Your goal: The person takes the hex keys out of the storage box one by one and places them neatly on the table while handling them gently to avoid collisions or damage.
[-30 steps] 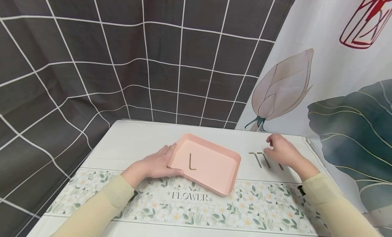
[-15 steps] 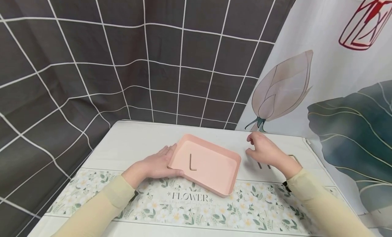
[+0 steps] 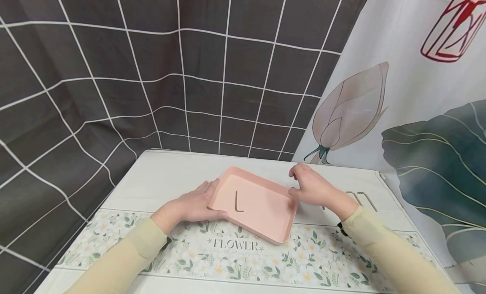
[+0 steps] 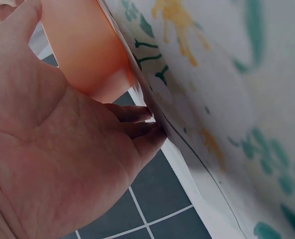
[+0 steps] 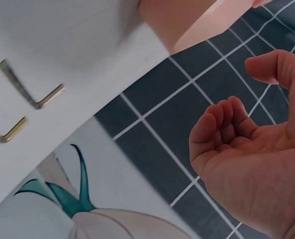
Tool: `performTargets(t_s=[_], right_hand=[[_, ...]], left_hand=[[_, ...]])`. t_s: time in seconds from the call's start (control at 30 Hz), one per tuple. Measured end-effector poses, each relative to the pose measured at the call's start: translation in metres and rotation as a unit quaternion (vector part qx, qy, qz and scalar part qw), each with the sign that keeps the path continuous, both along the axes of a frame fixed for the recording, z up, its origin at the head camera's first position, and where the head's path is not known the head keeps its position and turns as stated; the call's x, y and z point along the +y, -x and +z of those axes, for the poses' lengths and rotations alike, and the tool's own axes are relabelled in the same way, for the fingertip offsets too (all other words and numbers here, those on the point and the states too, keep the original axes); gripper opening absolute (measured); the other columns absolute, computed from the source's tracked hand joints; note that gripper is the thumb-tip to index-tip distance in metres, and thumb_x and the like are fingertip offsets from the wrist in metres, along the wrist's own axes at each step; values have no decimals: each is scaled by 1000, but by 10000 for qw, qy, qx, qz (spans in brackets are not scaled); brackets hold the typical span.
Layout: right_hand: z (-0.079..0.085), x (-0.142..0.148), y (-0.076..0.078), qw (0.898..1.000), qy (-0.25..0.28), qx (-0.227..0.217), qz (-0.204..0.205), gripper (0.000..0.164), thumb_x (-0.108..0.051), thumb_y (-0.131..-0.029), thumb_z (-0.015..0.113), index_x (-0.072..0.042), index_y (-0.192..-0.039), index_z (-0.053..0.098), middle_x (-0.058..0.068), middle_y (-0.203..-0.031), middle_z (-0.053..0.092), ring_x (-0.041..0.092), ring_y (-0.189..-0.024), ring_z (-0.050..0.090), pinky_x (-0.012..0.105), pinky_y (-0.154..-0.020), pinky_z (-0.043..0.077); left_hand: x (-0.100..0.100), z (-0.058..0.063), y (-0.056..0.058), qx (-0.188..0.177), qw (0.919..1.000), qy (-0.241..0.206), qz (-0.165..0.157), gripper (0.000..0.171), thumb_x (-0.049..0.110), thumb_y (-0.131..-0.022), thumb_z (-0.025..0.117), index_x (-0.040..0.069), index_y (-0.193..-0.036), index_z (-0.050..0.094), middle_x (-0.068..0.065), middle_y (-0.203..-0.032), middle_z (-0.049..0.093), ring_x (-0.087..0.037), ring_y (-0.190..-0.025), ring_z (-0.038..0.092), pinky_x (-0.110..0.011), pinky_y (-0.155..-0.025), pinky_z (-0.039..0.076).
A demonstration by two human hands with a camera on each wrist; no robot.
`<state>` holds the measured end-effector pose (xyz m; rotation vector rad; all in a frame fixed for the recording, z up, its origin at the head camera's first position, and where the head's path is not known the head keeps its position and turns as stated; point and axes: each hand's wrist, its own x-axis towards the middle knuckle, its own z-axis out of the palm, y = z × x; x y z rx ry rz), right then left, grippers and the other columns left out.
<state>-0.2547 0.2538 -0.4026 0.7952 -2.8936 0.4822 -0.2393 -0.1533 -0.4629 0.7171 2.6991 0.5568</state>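
Note:
A shallow pink tray (image 3: pixel 262 207) sits on the table with one L-shaped hex key (image 3: pixel 236 202) lying in its left part. My left hand (image 3: pixel 195 203) rests against the tray's left corner, fingers stretched along the left side and thumb at the near edge. At the tray's right end, my right hand (image 3: pixel 313 187) hovers with its fingers loosely bent. The right wrist view shows nothing between that hand's thumb and fingers (image 5: pixel 222 119). More hex keys (image 3: pixel 366 200) lie to the right, one largely hidden behind the right hand in the head view.
A white table cover (image 3: pixel 182 163) with a floral band marked FLOWER lies under everything. Behind the table hangs a dark curtain (image 3: pixel 201 129) with a white grid. A white curtain (image 3: pixel 402 91) with a large flower and leaf print hangs at the right.
My right hand has moved left from above the loose hex keys to the tray's right end, uncovering two of them. The left hand and tray have stayed in place.

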Motion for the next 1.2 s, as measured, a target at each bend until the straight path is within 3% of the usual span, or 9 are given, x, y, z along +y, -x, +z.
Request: performTargets(t_s=[0.3,0.67,1.2], right_hand=[[-3,-19,1,9987,-69,154,484,32,-6,-83,73,0,-112,62,5,-98,55,21,-88,52,40,-78,51],[-3,-41,3,9955,-314,1,891,37,-12,-86,78,-1,-118,64,5,-104,59,21,-94,56,41,-84,56],[-5,-63,8,9886,-426,-34,1441,31,-10,-87,80,-5,-114,64,0,-98,54,15,-88,52,34,-77,52]], left_hand=[[0,1,0,9,10000,-82,-13,133,89,-92,60,3,-179,7,-17,-185,15,-44,-170,13,-64,-133,26],[2,3,-1,-2,10000,-82,31,133,89,-92,61,3,-179,8,-16,-185,16,-44,-170,13,-64,-133,26],[0,4,-1,-28,10000,-85,-3,133,89,-92,61,4,-179,8,-15,-186,15,-44,-170,13,-64,-133,26]])
